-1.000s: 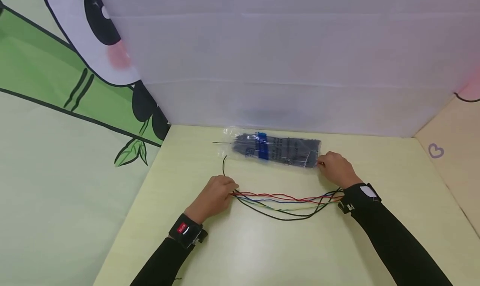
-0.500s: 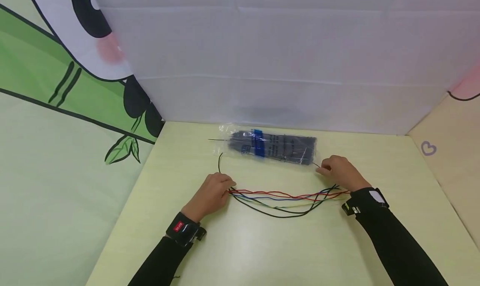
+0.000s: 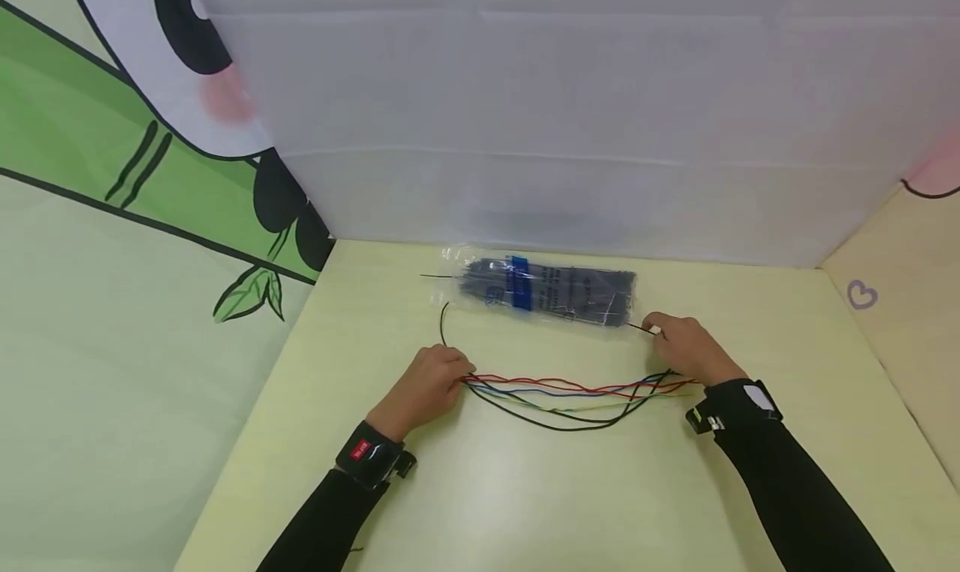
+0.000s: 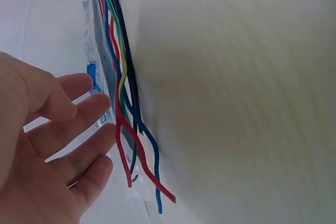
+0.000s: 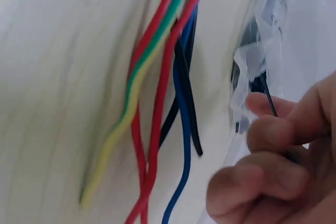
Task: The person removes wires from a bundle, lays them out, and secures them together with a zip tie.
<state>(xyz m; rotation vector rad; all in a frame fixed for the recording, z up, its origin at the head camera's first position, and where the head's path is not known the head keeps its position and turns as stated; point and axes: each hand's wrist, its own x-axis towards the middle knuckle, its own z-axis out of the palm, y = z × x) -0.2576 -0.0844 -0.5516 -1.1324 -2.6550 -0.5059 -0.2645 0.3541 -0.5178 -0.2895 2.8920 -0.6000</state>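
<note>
A clear plastic bag of dark cable ties [image 3: 558, 293] with a blue label lies at the back of the table. From its right end a thin black cable tie [image 3: 640, 328] sticks out, pinched by my right hand [image 3: 688, 347]. Below the bag runs a loose bunch of red, blue, black and green-yellow wires [image 4: 122, 66]. At the bunch's left end is my left hand [image 3: 429, 386]; in the left wrist view its fingers are loosely bent beside the wires, with no grip on them. The right wrist view shows the wires' other ends [image 5: 157, 119] near the right hand.
The pale table [image 3: 510, 505] meets a white backdrop [image 3: 525, 138] behind the bag. One black wire end [image 3: 443, 322] curves up past the left hand. Another thin strip [image 3: 437, 276] pokes out from the bag's left end.
My right hand has drawn slightly right, away from the bag, and a length of the black cable tie now shows between them. The left hand stays at the wires' left end.
</note>
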